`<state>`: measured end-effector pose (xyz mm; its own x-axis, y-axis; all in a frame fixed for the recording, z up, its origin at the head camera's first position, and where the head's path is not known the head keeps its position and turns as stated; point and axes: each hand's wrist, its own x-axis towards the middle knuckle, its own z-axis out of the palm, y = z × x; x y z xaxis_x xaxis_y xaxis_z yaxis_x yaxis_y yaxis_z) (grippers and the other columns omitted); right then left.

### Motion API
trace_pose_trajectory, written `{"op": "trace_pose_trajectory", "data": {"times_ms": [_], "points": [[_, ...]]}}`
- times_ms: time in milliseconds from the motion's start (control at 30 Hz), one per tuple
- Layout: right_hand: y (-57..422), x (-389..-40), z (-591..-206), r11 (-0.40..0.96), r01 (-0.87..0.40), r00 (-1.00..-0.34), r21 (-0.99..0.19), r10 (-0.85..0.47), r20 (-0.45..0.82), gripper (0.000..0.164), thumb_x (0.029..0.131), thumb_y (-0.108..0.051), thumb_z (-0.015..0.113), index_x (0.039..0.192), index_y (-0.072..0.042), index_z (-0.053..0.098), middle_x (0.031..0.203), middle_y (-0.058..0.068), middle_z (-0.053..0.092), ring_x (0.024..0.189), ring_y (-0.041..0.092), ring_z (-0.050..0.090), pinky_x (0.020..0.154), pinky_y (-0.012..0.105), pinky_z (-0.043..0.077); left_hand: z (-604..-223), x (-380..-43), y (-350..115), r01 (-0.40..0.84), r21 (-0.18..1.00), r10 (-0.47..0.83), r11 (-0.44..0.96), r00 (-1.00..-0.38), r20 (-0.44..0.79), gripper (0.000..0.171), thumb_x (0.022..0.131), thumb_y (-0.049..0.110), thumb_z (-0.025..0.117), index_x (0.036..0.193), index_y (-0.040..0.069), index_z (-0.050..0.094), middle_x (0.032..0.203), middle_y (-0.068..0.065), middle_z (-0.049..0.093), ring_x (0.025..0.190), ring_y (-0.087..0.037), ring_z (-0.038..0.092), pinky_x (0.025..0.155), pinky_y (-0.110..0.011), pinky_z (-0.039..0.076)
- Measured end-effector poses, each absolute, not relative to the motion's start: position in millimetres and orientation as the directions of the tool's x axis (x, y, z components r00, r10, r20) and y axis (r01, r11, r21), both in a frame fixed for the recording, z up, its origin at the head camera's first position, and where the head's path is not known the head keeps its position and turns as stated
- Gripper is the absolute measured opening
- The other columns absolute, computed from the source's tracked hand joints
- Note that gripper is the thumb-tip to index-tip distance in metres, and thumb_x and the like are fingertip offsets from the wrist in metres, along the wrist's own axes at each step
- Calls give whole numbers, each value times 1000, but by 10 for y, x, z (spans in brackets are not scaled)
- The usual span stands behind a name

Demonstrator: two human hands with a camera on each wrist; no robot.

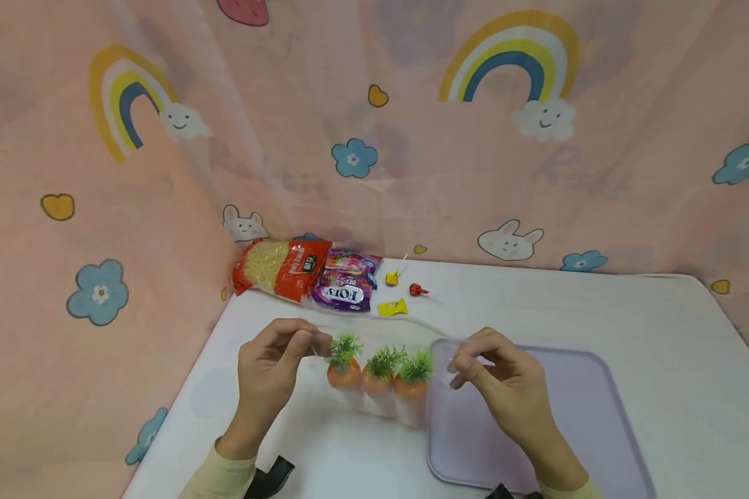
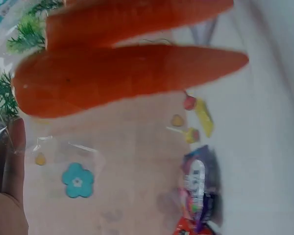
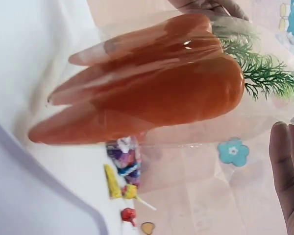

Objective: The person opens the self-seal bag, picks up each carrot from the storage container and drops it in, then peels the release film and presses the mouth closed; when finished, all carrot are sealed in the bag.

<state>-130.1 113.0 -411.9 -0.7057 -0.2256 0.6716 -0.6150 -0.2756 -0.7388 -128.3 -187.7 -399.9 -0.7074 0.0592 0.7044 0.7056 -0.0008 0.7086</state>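
Observation:
Three orange carrots [image 1: 410, 388] with green leafy tops hang inside a clear plastic bag [image 1: 377, 407], held up between both hands. My left hand [image 1: 274, 371] pinches the bag's top edge on the left, beside the leaves. At the opposite upper corner, my right hand [image 1: 505, 388] pinches the plastic between thumb and fingers. The right wrist view shows the carrots [image 3: 171, 93] side by side, tips toward the table and leaves [image 3: 264, 73] toward the bag's top. Large orange carrot bodies [image 2: 122, 78] also fill the upper part of the left wrist view.
A lilac tray [image 1: 574, 416] lies on the white table [image 1: 674, 333], partly under my right hand. Toward the back left are a red-and-clear pasta bag [image 1: 281, 269], a purple packet [image 1: 346, 281], a yellow wrapped piece [image 1: 392, 308], and yellow [image 1: 392, 278] and red [image 1: 415, 290] lollipops.

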Motion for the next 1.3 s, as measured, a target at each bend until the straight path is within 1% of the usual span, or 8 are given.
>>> {"op": "trace_pose_trajectory", "data": {"times_ms": [267, 400, 567, 767, 900, 1033, 1100, 1300], "points": [[1124, -1354, -3946, -235, -659, -692, -714, -182, 699, 17, 81, 23, 56, 92, 10, 60, 87, 16, 58, 74, 22, 61, 62, 30, 55, -3968, -1330, -1859, 713, 701, 83, -8, -699, 711, 10, 91, -11, 50, 98, -12, 56, 99, -23, 67, 92, -28, 66, 83, -35, 53], [1083, -1348, -3926, -207, -610, -741, -765, -194, 643, 19, 82, 24, 53, 93, 10, 60, 86, 18, 57, 76, 26, 63, 58, 36, 56, -3922, -1300, -1839, 690, 724, 44, 15, -723, 689, 7, 91, -13, 48, 96, -12, 54, 94, -23, 68, 82, -26, 68, 75, -34, 56], [1052, -1329, -4062, -232, -485, -820, -844, -214, 530, 18, 87, 20, 49, 94, 7, 59, 87, 20, 57, 76, 30, 64, 53, 44, 55, -3742, -1266, -1820, 649, 760, -21, 48, -760, 650, 12, 88, -15, 53, 96, -10, 59, 83, -21, 68, 71, -24, 68, 66, -33, 57], [1024, -1269, -4273, -313, -290, -890, -904, -260, 375, 12, 94, 11, 44, 95, 6, 56, 85, 18, 56, 75, 32, 65, 51, 50, 53, -3571, -1251, -1819, 478, 867, 34, 141, -878, 478, 21, 93, -5, 52, 112, -6, 60, 84, -21, 68, 67, -31, 68, 61, -39, 57], [1009, -1235, -4377, -312, -156, -930, -937, -274, 245, 8, 97, 1, 47, 95, 5, 54, 85, 15, 57, 77, 31, 65, 53, 54, 53, -3665, -1293, -1842, 333, 932, 93, 141, -942, 322, 19, 97, 7, 50, 109, -2, 62, 89, -17, 68, 76, -29, 69, 69, -39, 57], [1021, -1235, -4442, -310, -73, -954, -948, -255, 157, 11, 97, -6, 50, 95, 4, 52, 85, 14, 57, 76, 29, 65, 53, 56, 52, -3910, -1383, -1864, 283, 954, 173, 101, -949, 263, 22, 100, 15, 47, 111, 4, 63, 100, -12, 68, 91, -27, 67, 80, -39, 55], [1032, -1240, -4454, -320, -67, -956, -945, -250, 152, 10, 97, -5, 49, 95, 4, 52, 85, 14, 58, 76, 28, 65, 53, 57, 51, -3998, -1417, -1864, 268, 956, 187, 117, -952, 243, 21, 98, 18, 51, 113, 10, 63, 104, -9, 67, 95, -25, 65, 84, -36, 53], [1077, -1237, -4446, -337, -103, -949, -936, -247, 194, 6, 97, -1, 49, 93, -1, 53, 84, 12, 57, 75, 27, 65, 52, 57, 51, -4027, -1467, -1846, 253, 955, 172, 154, -959, 227, 24, 88, 16, 66, 112, 10, 66, 101, -7, 65, 96, -24, 61, 88, -31, 51]]}}
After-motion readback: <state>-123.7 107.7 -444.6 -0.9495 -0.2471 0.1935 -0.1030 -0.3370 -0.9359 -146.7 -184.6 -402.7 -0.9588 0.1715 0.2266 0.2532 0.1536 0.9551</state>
